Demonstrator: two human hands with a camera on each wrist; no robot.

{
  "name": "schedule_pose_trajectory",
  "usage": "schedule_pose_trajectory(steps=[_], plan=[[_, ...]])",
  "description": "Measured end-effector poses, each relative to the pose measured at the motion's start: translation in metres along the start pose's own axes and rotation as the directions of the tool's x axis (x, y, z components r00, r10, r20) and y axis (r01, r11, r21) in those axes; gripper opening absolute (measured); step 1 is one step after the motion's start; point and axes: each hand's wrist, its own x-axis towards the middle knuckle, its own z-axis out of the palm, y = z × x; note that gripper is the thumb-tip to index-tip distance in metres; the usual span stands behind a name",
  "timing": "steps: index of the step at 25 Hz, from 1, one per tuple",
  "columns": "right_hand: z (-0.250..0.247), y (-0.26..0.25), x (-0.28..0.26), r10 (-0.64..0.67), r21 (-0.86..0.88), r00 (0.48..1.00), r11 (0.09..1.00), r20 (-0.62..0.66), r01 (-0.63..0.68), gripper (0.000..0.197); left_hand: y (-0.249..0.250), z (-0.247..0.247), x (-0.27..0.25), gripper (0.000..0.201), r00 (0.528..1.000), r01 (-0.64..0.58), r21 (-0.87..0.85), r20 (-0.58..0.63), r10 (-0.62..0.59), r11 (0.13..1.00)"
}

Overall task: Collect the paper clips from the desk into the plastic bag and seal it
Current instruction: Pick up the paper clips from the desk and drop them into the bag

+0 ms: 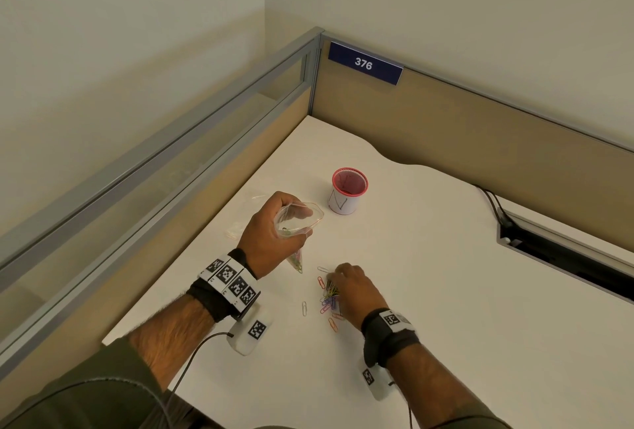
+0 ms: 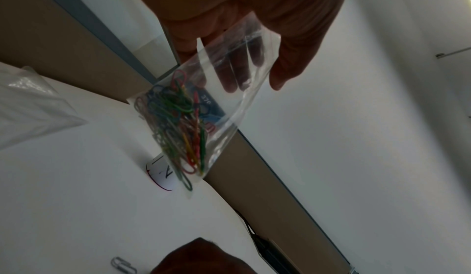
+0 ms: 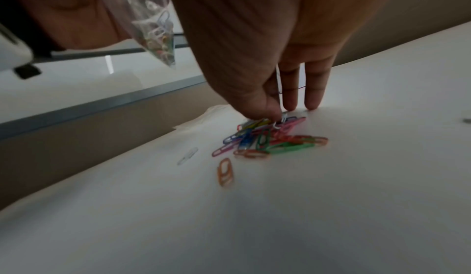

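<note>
Collection partly done: left hand (image 1: 271, 233) grips the open plastic bag (image 2: 203, 105) (many clips inside) at 11 o'clock of the remaining paper clips (image 3: 270, 137) on the worktop (image 1: 429, 291); right hand (image 1: 356, 288) fingers (image 3: 290, 89) pinch clips. Sealing remains.

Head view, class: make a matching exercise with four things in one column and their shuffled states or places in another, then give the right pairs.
Things:
1. plastic bag
2. pile of paper clips
3. red cup
4. right hand

States or places:
A. stands upright on the desk, beyond both hands
B. held off the desk by the left hand, mouth open
C. pinches clips at the pile
D. lies loose on the desk

Pairs: 1-B, 2-D, 3-A, 4-C
</note>
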Motion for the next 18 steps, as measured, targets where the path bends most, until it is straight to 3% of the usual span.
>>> schedule_pose_trajectory(steps=[4,9,14,18], plan=[[0.003,0.005,-0.017,-0.050,0.007,0.999,0.999,-0.002,0.050,0.038,-0.001,0.001,-0.001,0.041,1.000,0.012,-0.018,0.003,-0.012,1.000],[0.000,0.008,-0.026,-0.052,-0.045,0.995,0.997,0.091,0.056,0.061,-0.003,0.005,-0.003,0.041,1.000,0.014,-0.034,0.011,-0.014,0.999],[0.008,-0.009,-0.008,-0.096,-0.150,0.995,0.984,0.009,0.096,0.023,-0.002,0.007,-0.001,0.040,1.000,-0.009,-0.046,0.008,0.010,0.999],[0.003,-0.013,0.002,-0.069,-0.189,0.998,0.980,-0.007,0.066,0.017,-0.002,0.005,0.001,0.041,1.000,0.001,-0.044,0.003,-0.001,0.999]])
